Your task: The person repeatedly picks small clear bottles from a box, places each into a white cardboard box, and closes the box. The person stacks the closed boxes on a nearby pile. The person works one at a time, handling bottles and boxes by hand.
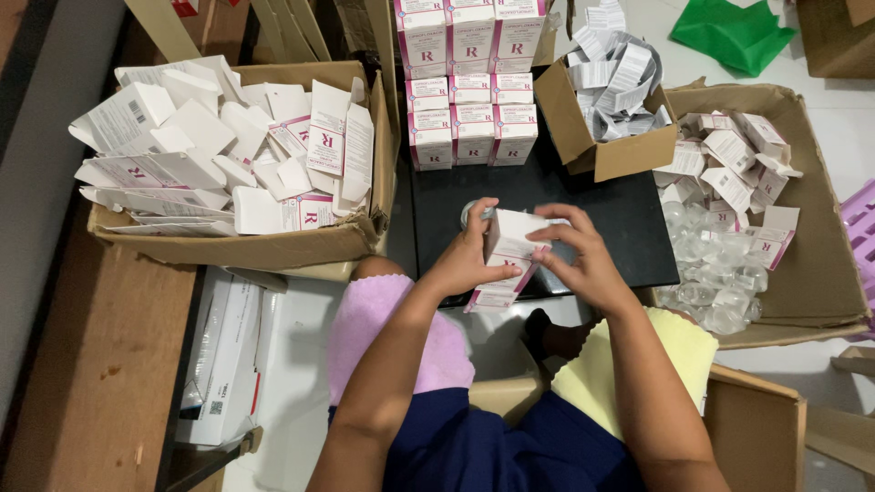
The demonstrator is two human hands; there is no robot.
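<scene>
Both my hands hold one small white and pink carton (507, 244) over a black board (629, 214) on my lap. My left hand (468, 258) grips the carton's left side, and a small clear bottle (473, 211) shows just above its fingers. My right hand (574, 255) is closed on the carton's right side and top flap. The carton is tilted, its lower end toward me.
A large cardboard box (273, 246) of flat unfolded cartons sits at left. Stacked finished cartons (469, 87) stand at the back. A small box of folded paper leaflets (612, 82) and a big box (820, 273) of clear bottles and cartons lie at right.
</scene>
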